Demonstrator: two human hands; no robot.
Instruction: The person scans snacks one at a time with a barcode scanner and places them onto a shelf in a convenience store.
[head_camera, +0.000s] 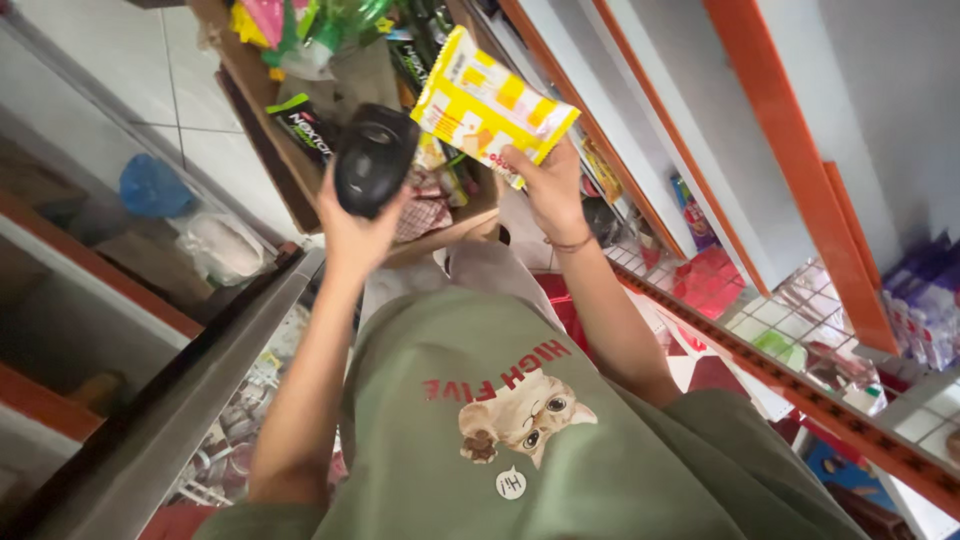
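I see the yellow-and-white snack packet (490, 105) held up in front of the body, above the cardboard box (300, 170) full of mixed goods on the floor. My right hand (545, 185) pinches its lower corner between thumb and fingers. Just beside it, my left hand (355, 225) curls around a black handheld scanner (373, 160), its face turned toward the packet, the two close but apart. To the right run orange-edged shelves (790, 150) with wire racks (800, 320) holding packets; to the left a grey counter edge (200, 390).
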